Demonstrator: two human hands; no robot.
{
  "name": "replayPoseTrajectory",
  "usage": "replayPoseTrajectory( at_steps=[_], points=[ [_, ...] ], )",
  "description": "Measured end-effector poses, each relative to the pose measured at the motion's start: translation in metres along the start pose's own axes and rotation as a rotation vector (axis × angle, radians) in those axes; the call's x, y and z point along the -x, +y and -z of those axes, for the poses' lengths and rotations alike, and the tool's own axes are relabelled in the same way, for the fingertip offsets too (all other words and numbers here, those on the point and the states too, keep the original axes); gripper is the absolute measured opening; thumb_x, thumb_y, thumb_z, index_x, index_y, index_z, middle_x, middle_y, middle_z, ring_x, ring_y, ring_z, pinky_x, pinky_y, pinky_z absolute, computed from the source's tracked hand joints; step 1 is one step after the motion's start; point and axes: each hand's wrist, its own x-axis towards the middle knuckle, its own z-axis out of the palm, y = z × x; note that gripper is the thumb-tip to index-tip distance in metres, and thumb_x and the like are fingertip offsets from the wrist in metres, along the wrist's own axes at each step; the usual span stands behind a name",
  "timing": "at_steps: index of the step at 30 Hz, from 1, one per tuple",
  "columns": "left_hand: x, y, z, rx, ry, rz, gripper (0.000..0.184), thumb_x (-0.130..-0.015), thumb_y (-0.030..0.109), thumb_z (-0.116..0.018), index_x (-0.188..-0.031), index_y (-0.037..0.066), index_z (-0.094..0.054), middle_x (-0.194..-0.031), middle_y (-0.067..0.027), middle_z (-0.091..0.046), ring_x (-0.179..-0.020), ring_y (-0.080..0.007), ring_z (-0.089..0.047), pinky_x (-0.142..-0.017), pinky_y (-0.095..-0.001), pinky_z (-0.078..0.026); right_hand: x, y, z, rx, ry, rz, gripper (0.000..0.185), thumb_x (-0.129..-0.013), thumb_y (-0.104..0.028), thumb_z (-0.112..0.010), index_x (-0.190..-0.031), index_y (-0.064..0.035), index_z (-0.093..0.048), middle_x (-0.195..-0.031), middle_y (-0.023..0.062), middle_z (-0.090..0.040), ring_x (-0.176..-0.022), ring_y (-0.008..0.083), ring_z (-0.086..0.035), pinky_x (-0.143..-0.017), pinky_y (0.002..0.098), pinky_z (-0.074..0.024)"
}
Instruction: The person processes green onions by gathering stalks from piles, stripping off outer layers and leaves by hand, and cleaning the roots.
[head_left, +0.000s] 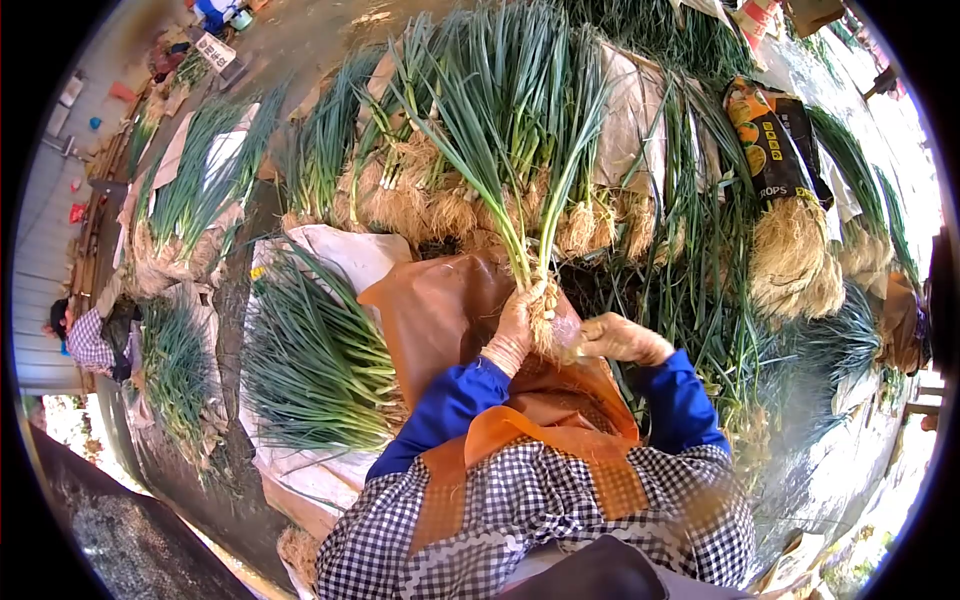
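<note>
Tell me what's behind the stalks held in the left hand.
A brown covering and laid-out bunches show behind the held stalks; whatever their roots and the left hand cover can't be seen.

A pale ribbed wall (pixel 42 300) runs down the left side, with brown boards (pixel 86 240) beside it. The floor (pixel 290 50) is dark grey-brown and looks damp; strong light falls across the right side, whitening patches there with glare.
</note>
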Motion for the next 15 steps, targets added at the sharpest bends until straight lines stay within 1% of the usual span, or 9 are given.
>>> replayPoseTrajectory(
  at_steps=[1, 3, 4, 5, 7, 9, 12, 14, 15],
  points=[
    [0.0, 0.003, 0.001, -0.004, -0.004, 0.004, 0.016, -0.088, 0.01, -0.054, -0.102, 0.002, -0.056, -0.083, -0.0063, -0.061, -0.068, -0.0139, -0.06, -0.056, -0.0247, -0.051, 0.005, -0.004, 0.01, 0.201, -0.052, -0.071, 0.036, -0.082, -0.04, -0.064, -0.1, -0.0096, -0.067, -0.084, 0.0067, -0.067, -0.078, 0.0149, -0.063, -0.075, 0.0299, -0.0503],
    [0.001, 0.003, 0.003, 0.077, -0.105, 0.072, 0.016, -0.089, 0.011, -0.053, -0.102, 0.002, -0.056, -0.08, -0.0055, -0.061, -0.064, -0.013, -0.058, -0.05, -0.0228, -0.048, -0.013, 0.012, 0.024, 0.961, 0.152, -0.638, 0.036, -0.081, -0.042, -0.063, -0.097, -0.01, -0.068, -0.085, 0.0099, -0.067, -0.078, 0.0174, -0.065, -0.073, 0.0309, -0.0508],
    [0.002, 0.004, -0.003, 0.045, -0.059, 0.08, 0.016, -0.089, 0.011, -0.053, -0.102, 0.003, -0.056, -0.077, -0.0044, -0.06, -0.062, -0.0123, -0.057, -0.047, -0.0208, -0.045, -0.019, 0.036, 0.023, 0.742, 0.561, -0.243, 0.031, -0.082, -0.035, -0.063, -0.1, -0.0101, -0.066, -0.086, 0.0099, -0.067, -0.074, 0.02, -0.065, -0.069, 0.0318, -0.0512],
    [0.0, 0.003, -0.005, 0.047, -0.064, 0.077, 0.016, -0.089, 0.011, -0.053, -0.102, 0.003, -0.056, -0.077, -0.0044, -0.06, -0.062, -0.0123, -0.057, -0.047, -0.0208, -0.045, -0.033, 0.028, 0.021, 0.263, 0.648, -0.078, 0.031, -0.082, -0.03, -0.063, -0.106, -0.0111, -0.064, -0.084, 0.0093, -0.067, -0.072, 0.0218, -0.065, -0.068, 0.032, -0.051],
    [0.003, 0.001, -0.005, -0.024, 0.037, 0.051, 0.015, -0.089, 0.012, -0.054, -0.102, 0.004, -0.057, -0.075, -0.0037, -0.059, -0.06, -0.013, -0.056, -0.047, -0.0215, -0.044, -0.069, 0.021, 0.01, 0.271, 0.825, 0.337, 0.034, -0.083, -0.027, -0.062, -0.112, -0.0113, -0.06, -0.083, 0.0095, -0.067, -0.07, 0.0247, -0.064, -0.066, 0.0332, -0.0506],
    [0.001, 0.0, -0.001, -0.044, 0.091, 0.035, 0.015, -0.089, 0.013, -0.054, -0.101, 0.006, -0.057, -0.076, -0.0031, -0.06, -0.058, -0.0134, -0.055, -0.046, -0.024, -0.043, -0.072, -0.011, 0.008, 0.397, 0.661, 0.06, 0.036, -0.082, -0.025, -0.061, -0.115, -0.0102, -0.058, -0.083, 0.0105, -0.066, -0.072, 0.0267, -0.063, -0.068, 0.0344, -0.0499],
    [0.003, 0.001, 0.002, -0.033, 0.058, 0.027, 0.014, -0.089, 0.013, -0.053, -0.101, 0.006, -0.057, -0.076, -0.0027, -0.061, -0.058, -0.0126, -0.055, -0.046, -0.0235, -0.042, -0.081, -0.002, 0.018, 0.399, 0.532, 0.052, 0.046, -0.081, -0.025, -0.061, -0.123, -0.0096, -0.052, -0.083, 0.0129, -0.066, -0.075, 0.0289, -0.063, -0.07, 0.0359, -0.0493],
    [0.006, -0.002, 0.0, -0.135, 0.108, 0.008, 0.02, -0.09, 0.013, -0.051, -0.109, 0.007, -0.056, -0.078, -0.0037, -0.057, -0.056, -0.0108, -0.049, -0.044, -0.0198, -0.035, -0.079, -0.005, 0.029, 0.485, 0.381, 0.07, 0.053, -0.081, -0.027, -0.061, -0.128, -0.0087, -0.047, -0.084, 0.0148, -0.065, -0.077, 0.0304, -0.063, -0.071, 0.0368, -0.0493],
    [0.006, -0.002, -0.001, -0.136, 0.108, 0.012, 0.02, -0.09, 0.013, -0.051, -0.109, 0.007, -0.056, -0.078, -0.0037, -0.057, -0.056, -0.0108, -0.049, -0.044, -0.0198, -0.035, -0.083, 0.005, 0.033, 0.55, 0.351, 0.119, 0.048, -0.081, -0.026, -0.062, -0.124, -0.0096, -0.051, -0.079, 0.0142, -0.063, -0.072, 0.0277, -0.062, -0.066, 0.0348, -0.0489]
  ],
)
